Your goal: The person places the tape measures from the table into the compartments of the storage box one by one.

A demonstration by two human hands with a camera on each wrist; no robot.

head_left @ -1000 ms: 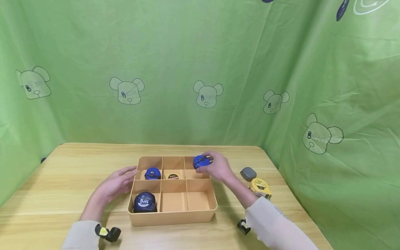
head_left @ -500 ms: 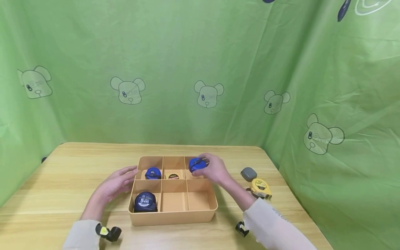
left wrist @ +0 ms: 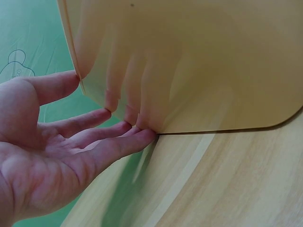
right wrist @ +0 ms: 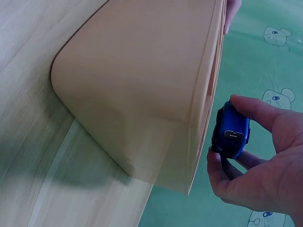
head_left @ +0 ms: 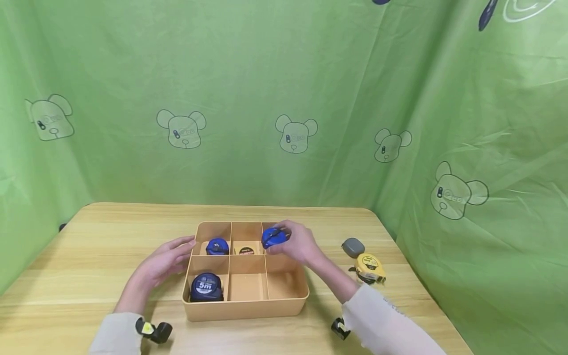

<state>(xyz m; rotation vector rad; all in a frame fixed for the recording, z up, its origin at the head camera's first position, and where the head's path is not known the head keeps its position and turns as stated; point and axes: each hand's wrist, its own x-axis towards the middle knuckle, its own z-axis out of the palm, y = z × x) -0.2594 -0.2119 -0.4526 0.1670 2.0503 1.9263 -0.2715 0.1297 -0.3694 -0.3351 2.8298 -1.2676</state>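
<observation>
My right hand (head_left: 298,242) pinches a blue tape measure (right wrist: 232,130) between thumb and fingers, above the back right compartment of a tan divided box (head_left: 243,309). In the right wrist view the tape measure is just outside the box's rim. My left hand (left wrist: 61,146) has its fingertips against the box's left wall, fingers nearly straight. Inside the box, another blue tape measure (head_left: 217,246) lies in the back left compartment. A tape measure with a black and red label (head_left: 246,251) is in the back middle one. A dark blue 5 m tape measure (head_left: 206,287) stands in the front left.
Right of the box, a grey tape measure (head_left: 353,247) and a yellow tape measure (head_left: 370,267) lie on the wooden table (head_left: 133,222). A green curtain (head_left: 239,167) with bear drawings hangs behind and at the sides.
My right hand has moved the blue tape measure leftward and slightly down, from the right of the back right compartment toward the middle divider. The left hand stays at the box.
</observation>
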